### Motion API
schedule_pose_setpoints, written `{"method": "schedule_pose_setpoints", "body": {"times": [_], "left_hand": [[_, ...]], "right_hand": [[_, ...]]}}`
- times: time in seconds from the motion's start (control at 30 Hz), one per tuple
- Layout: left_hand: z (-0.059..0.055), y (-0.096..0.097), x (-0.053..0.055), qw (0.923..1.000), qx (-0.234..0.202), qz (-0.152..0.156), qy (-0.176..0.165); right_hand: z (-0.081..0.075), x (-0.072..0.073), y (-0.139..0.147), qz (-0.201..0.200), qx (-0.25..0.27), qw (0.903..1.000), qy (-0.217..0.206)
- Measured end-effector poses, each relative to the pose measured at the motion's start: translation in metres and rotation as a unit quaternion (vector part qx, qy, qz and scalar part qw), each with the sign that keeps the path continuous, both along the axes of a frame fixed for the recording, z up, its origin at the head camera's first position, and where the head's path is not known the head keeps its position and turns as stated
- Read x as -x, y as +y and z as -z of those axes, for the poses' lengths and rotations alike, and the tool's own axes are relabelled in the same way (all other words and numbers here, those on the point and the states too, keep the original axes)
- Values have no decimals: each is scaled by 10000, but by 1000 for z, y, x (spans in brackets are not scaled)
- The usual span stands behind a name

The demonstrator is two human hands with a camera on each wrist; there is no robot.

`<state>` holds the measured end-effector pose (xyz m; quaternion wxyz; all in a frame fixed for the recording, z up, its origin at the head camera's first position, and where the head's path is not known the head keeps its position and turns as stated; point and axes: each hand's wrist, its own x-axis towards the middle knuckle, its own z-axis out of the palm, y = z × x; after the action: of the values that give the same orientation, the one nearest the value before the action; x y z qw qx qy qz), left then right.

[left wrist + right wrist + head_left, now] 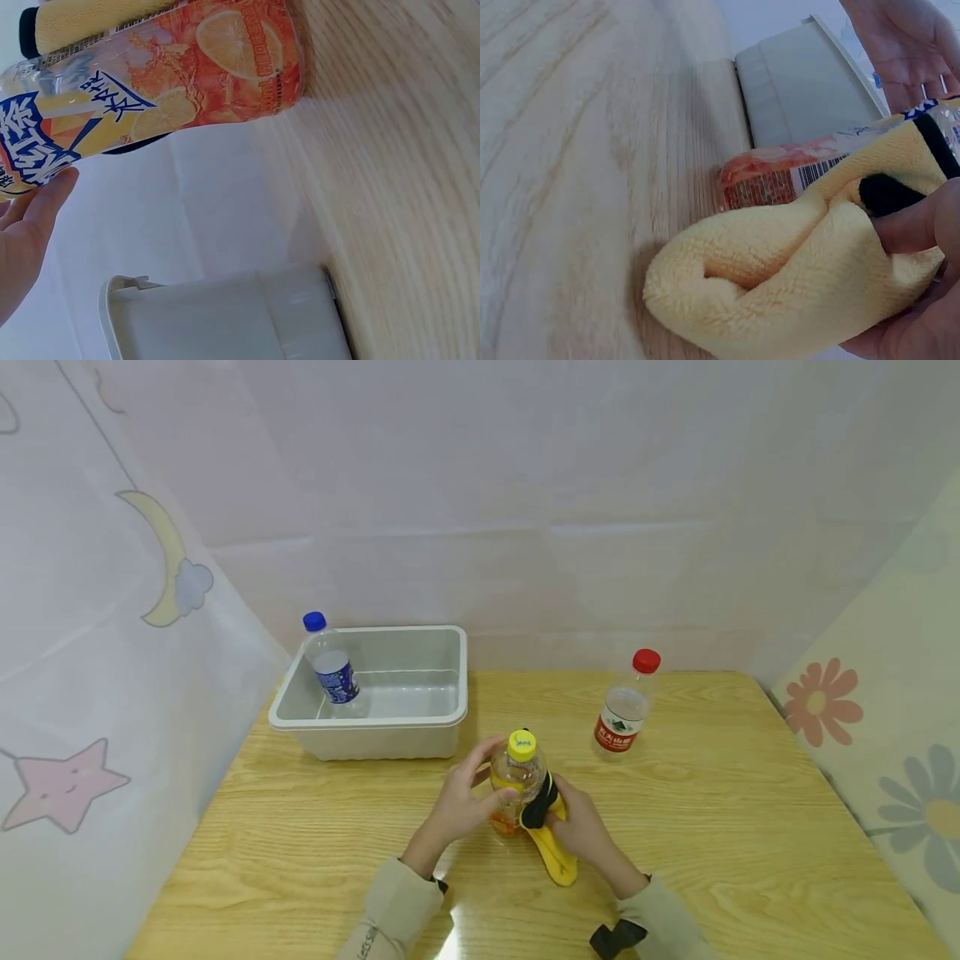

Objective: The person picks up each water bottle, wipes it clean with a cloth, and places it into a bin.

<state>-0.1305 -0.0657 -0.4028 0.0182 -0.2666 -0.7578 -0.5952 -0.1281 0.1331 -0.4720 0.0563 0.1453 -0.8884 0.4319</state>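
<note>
A clear plastic drink bottle with a yellow cap (522, 746) stands upright on the table in front of me. Its label (217, 60) shows orange slices and blue-edged characters. My left hand (467, 797) holds the bottle from the left, thumb in front and fingers partly hidden behind it. In my right hand (583, 828) is a folded yellow cloth with black edging (780, 277), gripped between thumb and fingers. The cloth lies against the bottle's right side, and its folded end hangs down close to the tabletop.
A pale grey plastic bin (375, 739) stands at the back left, with a blue-capped bottle (335, 672) leaning inside it. Toward the back right is a red-capped water bottle (621, 714). Behind the wooden table (712, 827) hangs a printed fabric curtain (510, 577).
</note>
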Motion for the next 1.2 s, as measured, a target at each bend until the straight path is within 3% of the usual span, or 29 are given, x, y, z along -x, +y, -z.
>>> {"method": "schedule_pose_setpoints", "body": {"times": [0.2,0.37,0.57,0.7,0.87,1.0,1.2], "left_hand": [[-3,-2,-1,9998,213,-2,-61],[-7,-3,-2,9992,386,-39,-119],[-9,-4,-3,9992,346,-44,180],[4,-6,2,9987,205,-37,470],[24,-13,10,9979,181,-161,602],[27,-19,9,9973,74,-182,714],[24,-26,4,9970,-7,-320,699]], "right_hand": [[-8,-5,19,97,-140,9998,53],[-19,-13,40,-43,-704,9970,315],[-31,-23,59,-239,-1349,9890,565],[-34,-27,68,-234,-1820,9822,415],[-35,-32,71,-280,-2483,9680,214],[-31,-34,70,-312,-2881,9571,-17],[-19,-35,71,-362,-3046,9517,-102]]}}
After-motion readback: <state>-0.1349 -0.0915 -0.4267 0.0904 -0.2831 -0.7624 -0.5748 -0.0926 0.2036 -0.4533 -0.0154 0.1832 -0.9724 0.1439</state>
